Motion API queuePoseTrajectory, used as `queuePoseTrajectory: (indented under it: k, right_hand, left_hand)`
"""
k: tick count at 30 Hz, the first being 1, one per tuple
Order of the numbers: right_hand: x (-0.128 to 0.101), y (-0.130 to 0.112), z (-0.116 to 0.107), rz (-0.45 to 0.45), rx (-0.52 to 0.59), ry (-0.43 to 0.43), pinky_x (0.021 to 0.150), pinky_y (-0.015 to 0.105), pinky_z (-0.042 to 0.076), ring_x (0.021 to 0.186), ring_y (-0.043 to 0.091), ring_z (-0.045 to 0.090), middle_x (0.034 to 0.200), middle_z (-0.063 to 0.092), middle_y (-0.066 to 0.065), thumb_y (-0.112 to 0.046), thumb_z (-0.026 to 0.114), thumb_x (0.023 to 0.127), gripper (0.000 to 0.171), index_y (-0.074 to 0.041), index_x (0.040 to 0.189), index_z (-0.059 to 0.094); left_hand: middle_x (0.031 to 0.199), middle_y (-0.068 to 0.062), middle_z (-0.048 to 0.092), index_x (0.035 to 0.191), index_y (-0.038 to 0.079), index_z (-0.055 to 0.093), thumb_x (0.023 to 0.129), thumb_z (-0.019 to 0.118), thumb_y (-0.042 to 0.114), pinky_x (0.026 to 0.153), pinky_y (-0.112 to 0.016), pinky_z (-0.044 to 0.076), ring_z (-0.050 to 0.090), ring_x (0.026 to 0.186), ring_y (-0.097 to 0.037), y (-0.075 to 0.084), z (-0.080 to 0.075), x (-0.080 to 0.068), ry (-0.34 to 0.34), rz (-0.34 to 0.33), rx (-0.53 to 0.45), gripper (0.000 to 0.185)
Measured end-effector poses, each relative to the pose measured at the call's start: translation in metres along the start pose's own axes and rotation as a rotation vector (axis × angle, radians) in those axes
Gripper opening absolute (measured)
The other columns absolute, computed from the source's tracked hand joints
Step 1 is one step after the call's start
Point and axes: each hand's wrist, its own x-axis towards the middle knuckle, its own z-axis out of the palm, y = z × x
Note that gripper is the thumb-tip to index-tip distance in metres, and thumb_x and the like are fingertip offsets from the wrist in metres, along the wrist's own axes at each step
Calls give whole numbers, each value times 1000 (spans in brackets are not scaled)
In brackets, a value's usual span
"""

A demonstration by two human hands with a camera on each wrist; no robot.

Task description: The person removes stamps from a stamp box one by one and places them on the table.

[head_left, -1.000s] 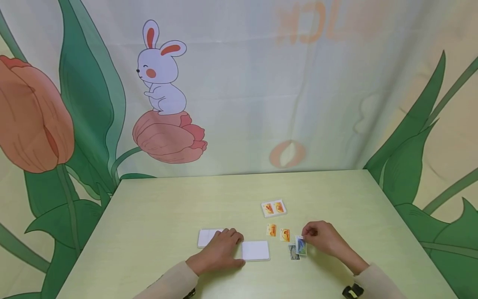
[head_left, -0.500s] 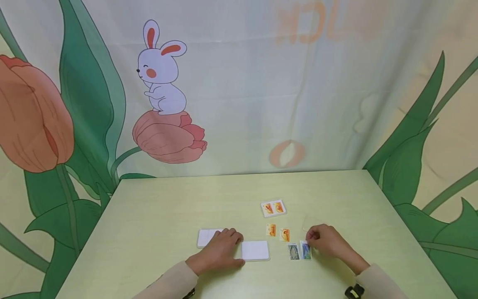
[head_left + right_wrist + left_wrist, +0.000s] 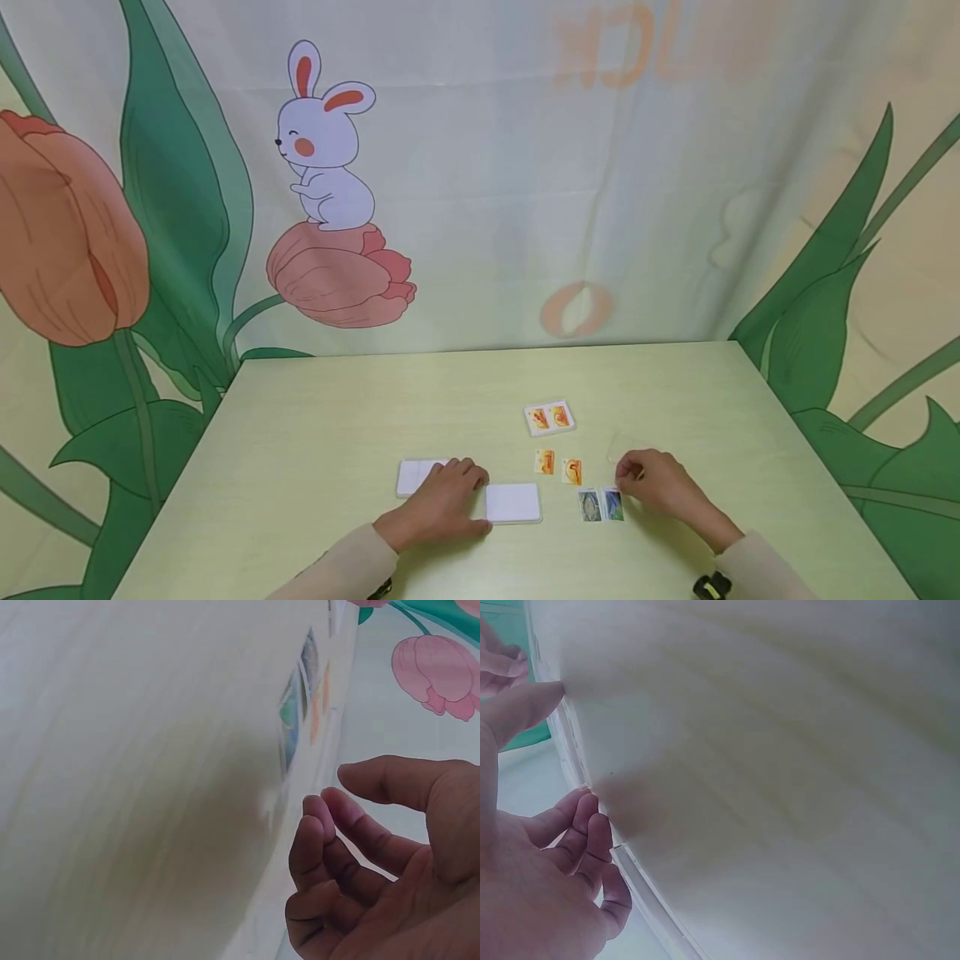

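Two small picture pieces lie side by side on the worktop [image 3: 337, 417]: the grey one [image 3: 589, 505] has an oval design, the blue-green one [image 3: 612, 504] sits just right of it (both have pale borders, finer detail's too small to read). Then there are two flat white blocks with rounded corners: the right block [image 3: 513, 503] lies flat, left of the grey piece, and the left block [image 3: 416, 477] sits a bit farther back, right end hidden by the left hand [image 3: 442, 502].
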Motion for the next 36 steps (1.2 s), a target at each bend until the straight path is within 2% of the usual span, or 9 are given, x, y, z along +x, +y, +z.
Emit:
queuePoseTrajectory:
  k: [10,20,28,36]
  right_hand:
    - [-4,-5,-5,-31,27,33,61,29,44,74,14,55,80,64,-2,-17,70,87,4,-14,89,68]
    - [-11,-9,-11,-89,35,70,67,29,45,77,12,56,84,66,-3,-17,70,87,9,-12,95,70]
    - [-16,-7,-18,-112,35,134,72,31,47,84,12,60,92,69,-2,-16,71,87,12,-11,97,69]
    - [-21,-1,-25,-121,-5,211,79,40,51,91,18,63,99,69,2,-18,73,86,19,-11,103,68]
  left_hand:
    - [114,1,58,122,13,58,78,75,49,89,-40,40,51,102,-16,1,-4,0,-3,17,14,59]
    - [120,0,59,130,12,56,83,73,48,95,-43,42,54,111,-17,12,-23,9,21,34,-23,62]
    - [128,-2,58,133,10,55,85,72,44,101,-44,41,53,120,-20,32,-39,27,55,52,-48,62]
    - [133,-1,58,137,11,52,87,70,43,105,-41,41,53,123,-19,58,-47,52,76,73,-31,62]
